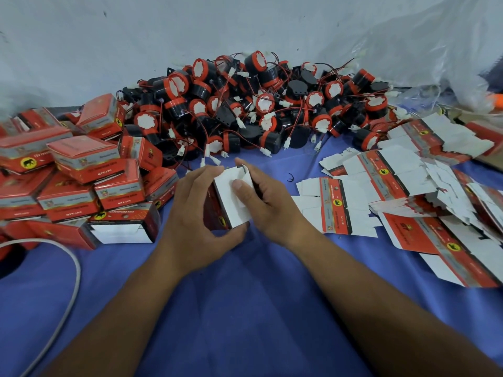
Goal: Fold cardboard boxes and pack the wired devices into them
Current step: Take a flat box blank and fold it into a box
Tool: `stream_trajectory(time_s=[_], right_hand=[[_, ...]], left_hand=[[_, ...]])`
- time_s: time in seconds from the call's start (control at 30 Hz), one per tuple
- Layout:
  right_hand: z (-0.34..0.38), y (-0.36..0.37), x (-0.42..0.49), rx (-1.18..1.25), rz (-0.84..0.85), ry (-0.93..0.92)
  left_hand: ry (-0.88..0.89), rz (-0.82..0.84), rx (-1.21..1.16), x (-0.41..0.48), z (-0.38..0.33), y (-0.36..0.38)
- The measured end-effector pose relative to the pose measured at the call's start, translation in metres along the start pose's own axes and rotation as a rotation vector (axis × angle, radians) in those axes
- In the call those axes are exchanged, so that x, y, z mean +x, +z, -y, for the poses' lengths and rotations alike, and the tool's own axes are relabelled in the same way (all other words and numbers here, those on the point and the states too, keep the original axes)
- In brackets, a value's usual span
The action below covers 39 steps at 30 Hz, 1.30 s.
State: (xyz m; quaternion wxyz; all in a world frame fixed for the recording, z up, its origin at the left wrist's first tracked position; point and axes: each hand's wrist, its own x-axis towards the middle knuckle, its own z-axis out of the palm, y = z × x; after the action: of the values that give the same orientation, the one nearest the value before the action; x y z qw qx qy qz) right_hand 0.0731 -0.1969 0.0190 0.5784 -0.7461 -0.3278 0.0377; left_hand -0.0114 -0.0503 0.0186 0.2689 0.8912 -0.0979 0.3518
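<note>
My left hand (pixel 196 213) gripped the half-folded box (pixel 230 205) to steady it while my right hand (pixel 268 205) held its far side, thumb pressing the white flap down. Wired devices (pixel 258 110) lay heaped just beyond, flat blanks (pixel 381 186) on the right, finished boxes (pixel 81 172) on the left.

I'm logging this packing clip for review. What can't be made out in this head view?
Inside of the box: head view; its white flaps, the left hand and the right hand cover it, so any device inside is unseen.
Print on the folded boxes: too small, blurred.
Orange object: cut off by the right edge, blurred.
White cable: runs off the bottom edge.
</note>
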Motion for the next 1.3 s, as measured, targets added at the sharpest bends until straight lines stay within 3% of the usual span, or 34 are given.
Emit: stream_trajectory(time_s=[0.93,1.3], right_hand=[[0.019,0.000,-0.003,-0.191,0.110,-0.031],[0.015,0.001,-0.002,-0.074,0.108,0.063]], left_hand=[[0.100,-0.054,0.069,-0.001,0.005,0.000],[0.047,-0.032,0.041,0.000,0.004,-0.002]])
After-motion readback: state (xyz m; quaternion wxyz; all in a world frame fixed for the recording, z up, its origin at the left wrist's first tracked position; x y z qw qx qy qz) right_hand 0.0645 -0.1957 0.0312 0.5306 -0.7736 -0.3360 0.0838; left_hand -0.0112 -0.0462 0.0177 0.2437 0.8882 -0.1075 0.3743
